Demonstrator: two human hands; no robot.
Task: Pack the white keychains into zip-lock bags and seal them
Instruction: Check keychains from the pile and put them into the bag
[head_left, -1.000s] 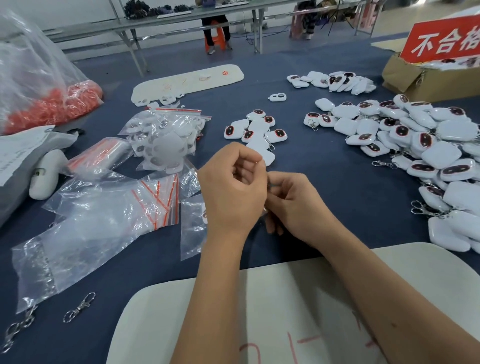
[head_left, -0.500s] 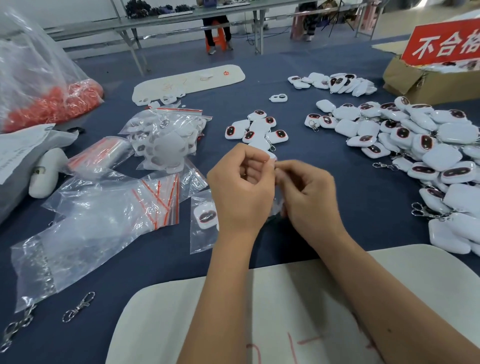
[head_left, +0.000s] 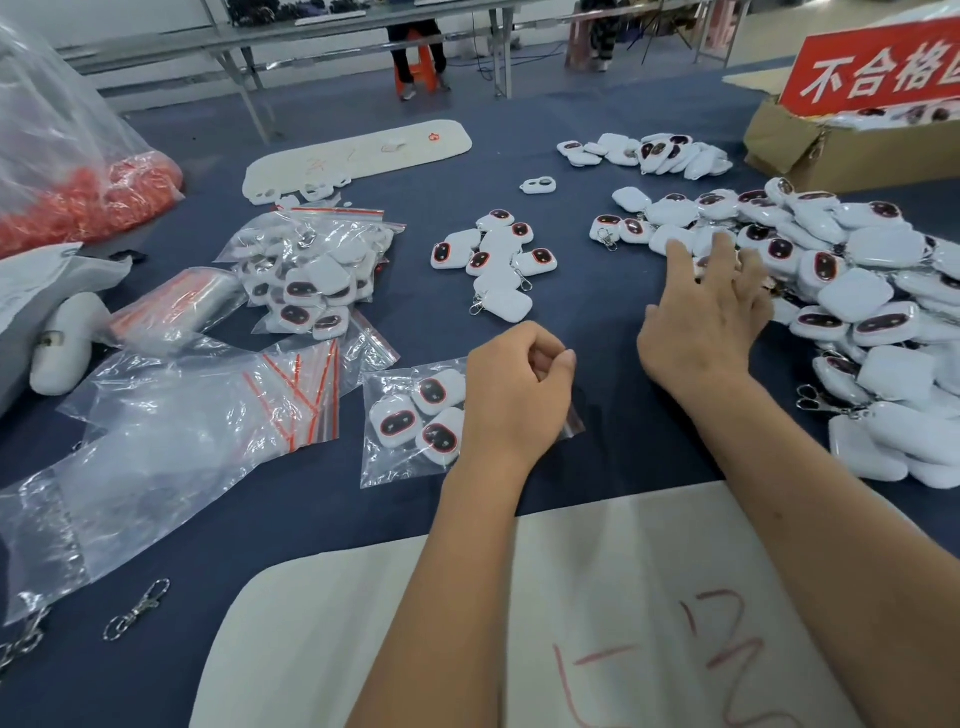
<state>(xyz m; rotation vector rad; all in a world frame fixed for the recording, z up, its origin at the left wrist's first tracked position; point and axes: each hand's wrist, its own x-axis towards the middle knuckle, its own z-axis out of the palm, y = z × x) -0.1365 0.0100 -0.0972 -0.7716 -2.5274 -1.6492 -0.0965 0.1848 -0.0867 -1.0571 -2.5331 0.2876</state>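
Blue cloth covers the whole table (head_left: 597, 171), with a huge heap of white keychains (head_left: 872, 291) along the right edge. Clear bags (head_left: 171, 436) are piled at the left. Near the front edge sits a small zip-lock bag (head_left: 410, 421) with three keychains inside. Left hand (head_left: 511, 400) rests over it, fingers curled closed, can't tell if pinching it. Right hand (head_left: 706, 312), fingers spread, touches the heap.

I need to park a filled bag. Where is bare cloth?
Free: between the small keychain cluster and the right hand, and just ahead of the left hand. Crowded: the big pile on the right, the bags on the left.
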